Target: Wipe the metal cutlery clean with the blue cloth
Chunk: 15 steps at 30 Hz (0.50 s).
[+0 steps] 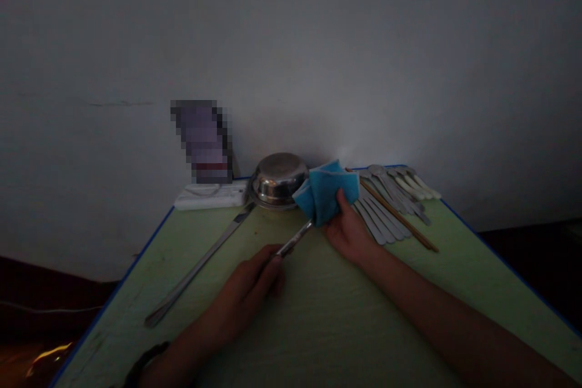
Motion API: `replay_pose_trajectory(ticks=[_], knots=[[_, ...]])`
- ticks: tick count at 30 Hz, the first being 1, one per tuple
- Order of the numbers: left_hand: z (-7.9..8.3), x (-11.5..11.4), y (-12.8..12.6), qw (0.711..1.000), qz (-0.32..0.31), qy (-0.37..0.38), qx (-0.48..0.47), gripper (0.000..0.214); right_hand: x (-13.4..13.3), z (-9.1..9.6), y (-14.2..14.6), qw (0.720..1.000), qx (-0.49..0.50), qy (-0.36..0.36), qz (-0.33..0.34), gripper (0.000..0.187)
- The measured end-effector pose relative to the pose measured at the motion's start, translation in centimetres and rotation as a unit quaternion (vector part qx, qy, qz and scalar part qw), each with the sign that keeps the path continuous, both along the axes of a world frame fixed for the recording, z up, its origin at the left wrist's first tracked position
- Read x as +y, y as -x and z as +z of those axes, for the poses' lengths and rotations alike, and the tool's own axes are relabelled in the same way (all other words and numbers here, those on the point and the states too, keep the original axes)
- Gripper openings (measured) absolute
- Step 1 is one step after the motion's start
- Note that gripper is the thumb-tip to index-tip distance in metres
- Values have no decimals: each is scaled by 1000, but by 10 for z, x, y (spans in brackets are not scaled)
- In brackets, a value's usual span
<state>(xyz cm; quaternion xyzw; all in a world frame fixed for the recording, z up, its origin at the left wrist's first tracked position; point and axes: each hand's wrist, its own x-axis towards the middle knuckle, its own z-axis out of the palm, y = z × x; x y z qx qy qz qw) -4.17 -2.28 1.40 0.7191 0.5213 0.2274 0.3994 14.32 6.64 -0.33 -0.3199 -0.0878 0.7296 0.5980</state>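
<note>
My left hand (259,276) is closed around the near end of a slim metal utensil handle (296,239). The handle points up and right, and its far end is hidden in a folded blue cloth (334,188). My right hand (348,230) grips that cloth around the utensil, thumb on top, so I cannot tell what kind of utensil it is. Just behind the cloth sits an upturned shiny metal bowl (278,179). Beside my right hand lie several metal spoons (386,224) and brown chopsticks (400,218).
A long metal utensil (200,270) lies slantwise on the left of the green table (318,333). A white power strip (209,197) is at the back left, below a pixelated upright object (202,142). Pale-handled cutlery (416,185) lies at the back right. The wall (291,60) borders the far edge.
</note>
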Motion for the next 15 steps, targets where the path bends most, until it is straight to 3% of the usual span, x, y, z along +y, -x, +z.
replay_pose_trajectory(ticks=[3,6,10,15], knots=[[-1,1,-1,1000,12,10,-2,27,-1,-1,1,999,-25,-16,14,25],[-1,2,-1,1000,15,21,-3,28,-4,-7,3,993,-75,-82,35,28],[1,4,-1,999,44,21,-13,29,-9,-18,2,964,-199,-154,86,34],[-1,4,-1,999,45,2,-5,26,-12,-22,3,948,-239,-170,121,31]])
